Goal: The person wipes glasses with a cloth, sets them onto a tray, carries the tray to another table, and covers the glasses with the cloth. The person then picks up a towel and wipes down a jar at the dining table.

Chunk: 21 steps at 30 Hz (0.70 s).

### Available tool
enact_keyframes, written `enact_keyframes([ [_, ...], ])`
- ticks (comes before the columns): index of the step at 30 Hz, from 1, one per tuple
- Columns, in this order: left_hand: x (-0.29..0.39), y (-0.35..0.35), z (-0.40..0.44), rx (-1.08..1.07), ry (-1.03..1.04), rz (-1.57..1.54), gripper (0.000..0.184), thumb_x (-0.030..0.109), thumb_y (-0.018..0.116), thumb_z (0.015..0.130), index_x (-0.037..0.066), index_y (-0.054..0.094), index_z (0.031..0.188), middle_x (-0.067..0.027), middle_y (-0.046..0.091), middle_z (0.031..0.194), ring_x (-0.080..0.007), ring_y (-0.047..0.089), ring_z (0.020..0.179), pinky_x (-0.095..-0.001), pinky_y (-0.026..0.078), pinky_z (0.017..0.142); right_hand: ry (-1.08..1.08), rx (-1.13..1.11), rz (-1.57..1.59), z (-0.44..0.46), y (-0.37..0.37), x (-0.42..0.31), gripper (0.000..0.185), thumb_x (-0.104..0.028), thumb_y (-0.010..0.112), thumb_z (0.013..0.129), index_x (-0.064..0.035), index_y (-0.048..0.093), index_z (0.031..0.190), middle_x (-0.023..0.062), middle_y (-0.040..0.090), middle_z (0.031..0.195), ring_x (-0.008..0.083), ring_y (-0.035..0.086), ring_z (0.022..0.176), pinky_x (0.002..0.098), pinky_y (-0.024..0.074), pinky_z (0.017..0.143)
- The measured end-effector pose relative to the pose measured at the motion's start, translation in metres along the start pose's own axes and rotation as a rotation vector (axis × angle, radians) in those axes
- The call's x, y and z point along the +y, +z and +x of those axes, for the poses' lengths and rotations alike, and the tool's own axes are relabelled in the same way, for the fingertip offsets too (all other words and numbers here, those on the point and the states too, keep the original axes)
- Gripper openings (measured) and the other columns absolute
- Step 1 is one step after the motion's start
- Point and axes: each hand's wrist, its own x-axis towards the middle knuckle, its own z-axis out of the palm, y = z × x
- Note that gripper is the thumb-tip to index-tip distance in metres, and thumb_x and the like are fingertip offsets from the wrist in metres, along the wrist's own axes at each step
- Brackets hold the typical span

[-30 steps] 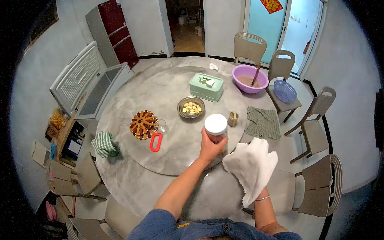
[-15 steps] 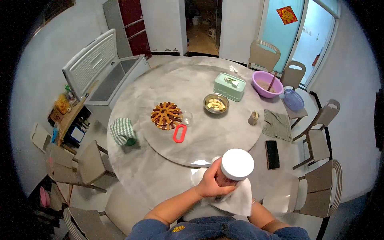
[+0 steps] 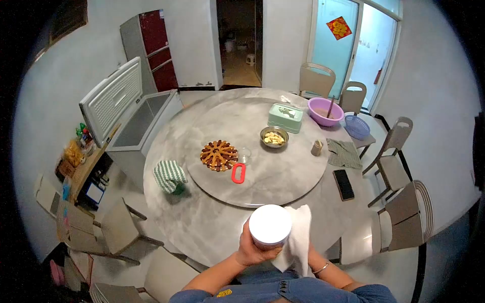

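Observation:
My left hand [image 3: 251, 251] is wrapped around a jar with a wide white lid [image 3: 270, 225], held upright over the near edge of the table. The lid hides most of the jar's body. A white cloth [image 3: 299, 233] hangs against the jar's right side. Behind that cloth is my right hand [image 3: 314, 258], gripping it, with the fingers mostly covered. Beyond the jar, on the turntable, lie a red oval ring [image 3: 238, 173] and a brown patterned trivet [image 3: 219, 155] beside a small clear glass [image 3: 244, 155].
The round marble table [image 3: 212, 227] carries a metal bowl of pale pieces [image 3: 274, 137], a green tissue box [image 3: 285, 118], a purple basin [image 3: 323, 112], a small canister [image 3: 317, 148], a phone [image 3: 343, 185], a grey cloth [image 3: 344, 153] and a green striped cloth [image 3: 170, 175]. Chairs surround it; an open chest freezer [image 3: 136, 126] stands left.
The jar has moved left and lower with my left hand. The white cloth has come up along its right side, with my right hand behind it. The camera view has shifted.

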Motion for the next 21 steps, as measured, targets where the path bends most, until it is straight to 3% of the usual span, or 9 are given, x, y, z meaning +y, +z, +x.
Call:
enact_keyframes([
  [3,0.018,-0.008,0.005,0.038,0.046,0.066,0.084,0.022,0.074,0.055,-0.004,0.024,0.117,-0.0185,0.047,0.106,-0.0264,0.048,0.099,-0.0345,0.038,0.084,-0.058,0.084,-0.039,-0.005,-0.006,-0.014,0.042,-0.022,0.058,0.072,-0.0040,0.047,0.108,0.0151,0.047,0.110,0.0273,0.046,0.100,0.0332,0.0351,0.087],
  [5,0.009,-0.005,-0.002,0.012,-0.073,0.097,0.082,0.023,0.073,0.056,-0.003,0.025,0.118,-0.0177,0.047,0.106,-0.0269,0.049,0.098,-0.0332,0.039,0.083,-0.100,0.080,-0.109,-0.009,-0.011,-0.023,0.042,-0.022,0.058,0.072,-0.0040,0.047,0.108,0.0153,0.047,0.110,0.0275,0.046,0.100,0.0332,0.0349,0.087],
  [10,0.040,0.007,0.006,-0.142,-0.018,0.304,0.078,0.024,0.071,0.057,-0.002,0.027,0.116,-0.0203,0.048,0.102,-0.0293,0.051,0.093,-0.0344,0.042,0.077,-0.217,-0.119,-0.334,-0.004,-0.018,-0.048,0.042,-0.022,0.059,0.072,-0.0040,0.047,0.108,0.0156,0.047,0.110,0.0279,0.045,0.101,0.0332,0.0343,0.087],
  [14,0.025,0.012,0.000,-0.195,-0.186,0.362,0.073,0.025,0.069,0.059,0.002,0.032,0.117,-0.0174,0.048,0.104,-0.0287,0.052,0.091,-0.0350,0.042,0.078,-0.137,-0.265,-0.439,0.023,-0.018,-0.092,0.039,-0.023,0.056,0.072,-0.0039,0.049,0.105,0.0171,0.049,0.104,0.0319,0.048,0.096,0.0343,0.0372,0.084],
  [16,0.013,0.014,0.000,-0.391,0.020,0.354,0.060,0.028,0.066,0.062,0.008,0.041,0.113,-0.0118,0.049,0.108,-0.0265,0.050,0.094,-0.0346,0.039,0.082,-0.266,-0.348,-0.888,0.023,-0.015,-0.109,0.032,-0.020,0.051,0.073,-0.0033,0.051,0.101,0.0171,0.051,0.097,0.0336,0.050,0.088,0.0365,0.0401,0.078],
  [17,0.009,0.020,0.003,-0.461,-0.011,0.377,0.048,0.031,0.061,0.066,0.012,0.047,0.108,-0.0076,0.049,0.110,-0.0244,0.047,0.099,-0.0342,0.035,0.086,-0.268,-0.347,-0.887,0.025,-0.017,-0.107,0.032,-0.020,0.051,0.073,-0.0033,0.051,0.101,0.0171,0.051,0.097,0.0336,0.050,0.088,0.0365,0.0401,0.078],
  [21,0.001,0.028,0.010,-0.517,-0.082,0.366,0.053,0.031,0.062,0.065,0.010,0.044,0.110,-0.0103,0.049,0.109,-0.0253,0.046,0.101,-0.0342,0.034,0.087,-0.109,-0.469,-0.807,0.037,-0.030,-0.094,0.026,-0.018,0.049,0.076,-0.0010,0.051,0.096,0.0160,0.051,0.097,0.0307,0.050,0.086,0.0332,0.0407,0.074],
])
